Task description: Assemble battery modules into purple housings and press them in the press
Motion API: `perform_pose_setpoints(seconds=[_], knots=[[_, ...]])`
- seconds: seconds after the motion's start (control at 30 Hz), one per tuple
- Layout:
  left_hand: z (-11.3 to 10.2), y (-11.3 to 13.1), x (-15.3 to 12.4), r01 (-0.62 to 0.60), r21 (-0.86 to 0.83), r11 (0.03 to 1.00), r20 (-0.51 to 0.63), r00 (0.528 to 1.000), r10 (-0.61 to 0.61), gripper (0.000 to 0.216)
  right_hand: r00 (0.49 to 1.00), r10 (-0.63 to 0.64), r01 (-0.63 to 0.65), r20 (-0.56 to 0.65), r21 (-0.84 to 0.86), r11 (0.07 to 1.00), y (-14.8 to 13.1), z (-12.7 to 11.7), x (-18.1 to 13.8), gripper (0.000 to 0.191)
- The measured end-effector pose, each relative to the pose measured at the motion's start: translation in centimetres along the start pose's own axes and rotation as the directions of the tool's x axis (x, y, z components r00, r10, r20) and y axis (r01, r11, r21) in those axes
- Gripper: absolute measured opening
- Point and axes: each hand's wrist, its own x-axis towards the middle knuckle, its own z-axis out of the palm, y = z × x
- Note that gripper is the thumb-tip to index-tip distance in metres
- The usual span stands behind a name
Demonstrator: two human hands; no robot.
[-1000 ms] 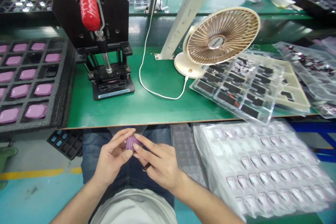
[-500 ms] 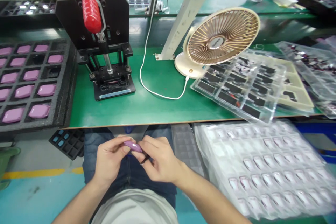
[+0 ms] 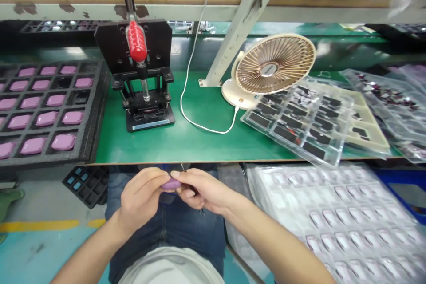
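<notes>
A small purple plastic case (image 3: 171,183) with rounded edges is held above my lap, just below the bench edge. My left hand (image 3: 142,195) grips its left end between thumb and fingers. From the other side my right hand (image 3: 199,188) pinches the same case, its thumb on top. Also in my right hand is a dark, thin tool (image 3: 193,190), mostly covered by the fingers; I cannot make out its kind. A fine tip shows above the knuckles. The case's underside is hidden.
A black toggle press (image 3: 148,106) with a red handle stands on the green bench (image 3: 206,146). Left of it is a foam tray (image 3: 88,135) of purple cases. A fan (image 3: 273,64), parts trays (image 3: 296,120) and a bagged blister tray (image 3: 286,213) are to the right.
My view has tilted up, so the bench appears lower. Both hands have turned the purple case, and my right thumb has moved on top of it. The dark tool has swung round in my right hand.
</notes>
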Motion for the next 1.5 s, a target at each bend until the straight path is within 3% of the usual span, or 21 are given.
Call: perform_pose_setpoints(seconds=[0.07,0.13,0.2,0.27,0.33,0.4,0.47,0.53,0.63,0.77,0.8,0.93,0.97,1.0,1.03,1.07,1.17,1.23,1.27,1.37,1.5], knots=[[-0.3,-0.1,-0.1,0.035,0.023,0.999,-0.03,0.999,-0.034,0.038,0.987,-0.132,0.107,-0.095,-0.232,0.967,-0.2,0.5,0.0,0.063],[-0.7,-0.3,0.2,0.115,0.049,0.992,-0.069,0.991,-0.112,0.031,0.876,-0.443,0.264,-0.193,-0.578,0.773,-1.6,0.8,-0.4,0.064],[-1.3,-0.6,1.2,0.166,0.093,0.982,-0.086,0.984,-0.158,0.03,0.644,-0.749,0.322,-0.159,-0.831,0.453,-4.6,1.1,-1.2,0.059],[-2.1,-1.1,3.0,0.139,0.144,0.98,-0.08,0.988,-0.128,0.029,0.41,-0.912,0.315,-0.036,-0.932,0.178,-8.9,1.7,-2.2,0.052],[-2.7,-2.0,5.2,0.079,0.213,0.974,-0.063,0.996,-0.067,0.023,0.193,-0.973,0.306,0.125,-0.95,-0.062,-13.8,2.6,-2.6,0.044],[-2.9,-3.2,7.3,0.054,0.297,0.953,-0.05,0.998,-0.041,0.018,0.038,-0.953,0.263,0.3,-0.923,-0.28,-18.1,3.8,-2.4,0.04],[-2.6,-4.8,8.8,0.069,0.36,0.93,-0.04,0.997,-0.059,0.015,0.031,-0.877,0.198,0.479,-0.863,-0.464,-20.9,4.8,-1.3,0.048],[-2.2,-6.1,9.6,0.093,0.388,0.917,-0.042,0.996,-0.083,0.015,0.13,-0.782,0.122,0.61,-0.793,-0.597,-22.1,5.4,0.5,0.051],[-1.7,-7.2,9.8,0.133,0.409,0.903,-0.055,0.991,-0.122,0.019,0.225,-0.738,0.026,0.636,-0.761,-0.648,-21.9,5.6,3.0,0.039],[-1.6,-7.3,9.5,0.182,0.4,0.898,-0.068,0.983,-0.169,0.021,0.156,-0.78,0.048,0.606,-0.794,-0.606,-23.3,6.1,3.0,0.037],[-1.7,-7.2,9.5,0.192,0.388,0.902,-0.072,0.981,-0.178,0.021,0.088,-0.791,0.069,0.606,-0.796,-0.602,-24.2,6.4,2.4,0.036],[-1.9,-7.0,9.5,0.216,0.288,0.933,-0.115,0.975,-0.19,0.022,-0.323,-0.787,0.057,0.526,-0.819,-0.571,-26.7,7.6,-0.3,0.035],[-2.1,-7.1,9.4,0.219,0.253,0.942,-0.137,0.972,-0.189,0.021,-0.379,-0.784,0.052,0.492,-0.834,-0.549,-26.2,7.5,-0.4,0.035],[-2.2,-7.1,9.4,0.223,0.218,0.95,-0.168,0.968,-0.188,0.019,-0.377,-0.796,0.055,0.472,-0.847,-0.528,-25.2,7.1,-0.2,0.034],[-2.4,-7.3,9.3,0.229,0.183,0.956,-0.21,0.959,-0.19,0.017,-0.317,-0.822,0.062,0.473,-0.854,-0.516,-23.8,6.4,0.3,0.034],[-2.5,-7.5,9.1,0.239,0.149,0.959,-0.261,0.945,-0.195,0.014,-0.211,-0.845,0.073,0.491,-0.854,-0.515,-22.1,5.5,1.2,0.033],[-2.7,-8.5,8.7,0.279,0.042,0.959,-0.412,0.879,-0.238,0.016,0.266,-0.822,0.029,0.504,-0.856,-0.516,-16.9,2.1,5.0,0.03],[-2.6,-9.2,8.5,0.299,-0.027,0.954,-0.47,0.839,-0.276,0.024,0.514,-0.764,-0.06,0.389,-0.872,-0.485,-14.8,0.4,7.5,0.034],[-2.5,-9.5,8.4,0.303,-0.054,0.951,-0.485,0.825,-0.291,0.028,0.602,-0.732,-0.113,0.319,-0.873,-0.474,-14.2,0.0,8.6,0.036],[-2.1,-10.1,8.3,0.299,-0.089,0.95,-0.503,0.81,-0.302,0.036,0.723,-0.663,-0.213,0.193,-0.851,-0.48,-14.3,-0.2,10.7,0.044],[-2.2,-10.1,8.3,0.266,-0.018,0.964,-0.505,0.83,-0.239,0.039,0.739,-0.649,-0.229,0.18,-0.839,-0.493,-15.4,0.3,11.9,0.047]])
